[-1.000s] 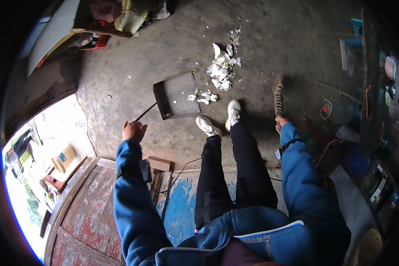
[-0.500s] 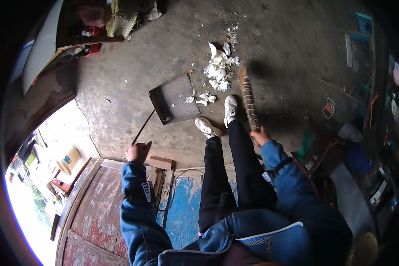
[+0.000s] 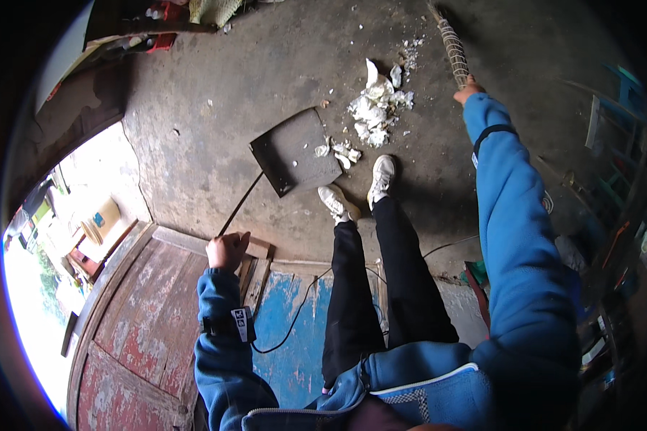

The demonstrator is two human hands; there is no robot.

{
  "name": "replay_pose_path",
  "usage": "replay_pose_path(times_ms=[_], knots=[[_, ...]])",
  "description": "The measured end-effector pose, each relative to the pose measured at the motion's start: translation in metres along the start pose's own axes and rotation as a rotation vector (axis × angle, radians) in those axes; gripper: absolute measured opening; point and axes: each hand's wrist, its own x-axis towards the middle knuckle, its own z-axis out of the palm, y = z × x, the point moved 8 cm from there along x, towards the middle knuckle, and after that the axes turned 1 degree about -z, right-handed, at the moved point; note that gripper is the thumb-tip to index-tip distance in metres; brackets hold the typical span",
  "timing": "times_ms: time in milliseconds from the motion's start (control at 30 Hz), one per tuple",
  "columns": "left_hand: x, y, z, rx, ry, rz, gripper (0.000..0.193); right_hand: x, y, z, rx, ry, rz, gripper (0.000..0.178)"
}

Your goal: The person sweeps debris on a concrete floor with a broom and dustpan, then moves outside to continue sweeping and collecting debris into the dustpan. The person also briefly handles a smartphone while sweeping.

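Beyond the left fingers [image 3: 221, 248], the dustpan [image 3: 295, 147] looks metal, matt; within the right fingers [image 3: 468, 90], the broom [image 3: 453, 49] looks rough, fibrous; behind the left ones, wood panels [image 3: 142, 323] flake.

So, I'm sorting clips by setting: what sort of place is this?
Probably a household room or storeroom: bare, stained floor, weathered red wooden boards, and a bright opening at the left.

The upper edge cuts off the broom [image 3: 454, 50] and woven sack [image 3: 213, 11]; white crumbs [image 3: 411, 52] are too small to identify.
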Motion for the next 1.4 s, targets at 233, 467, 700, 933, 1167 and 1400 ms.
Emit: replay_pose_path(times_ms=[233, 467, 700, 933, 1167, 1400], knots=[[0.001, 0.026, -0.015, -0.087, 0.105, 0.033, 0.041, -0.165, 0.023, 0.082, -0.108, -0.329, -0.126, 0.090], [-0.005, 0.044, -0.023, -0.084, 0.177, 0.020, 0.040, -0.233, 0.052, 0.087, -0.236, -0.404, -0.282, 0.080], [-0.016, 0.049, -0.012, -0.138, 0.250, 0.009, 0.038, -0.202, 0.086, 0.065, 0.148, -0.270, -0.076, 0.084], [-0.020, 0.048, -0.006, -0.129, 0.316, 0.028, 0.039, -0.305, -0.034, 0.178, 0.525, -0.176, -0.085, 0.091], [-0.018, 0.049, -0.009, -0.123, 0.287, 0.030, 0.039, -0.414, -0.095, 0.229, 0.225, -0.695, -0.209, 0.081], [-0.019, 0.023, 0.000, -0.094, 0.300, 0.169, 0.036, -0.387, 0.004, 0.158, 0.348, -0.356, -0.147, 0.083]])
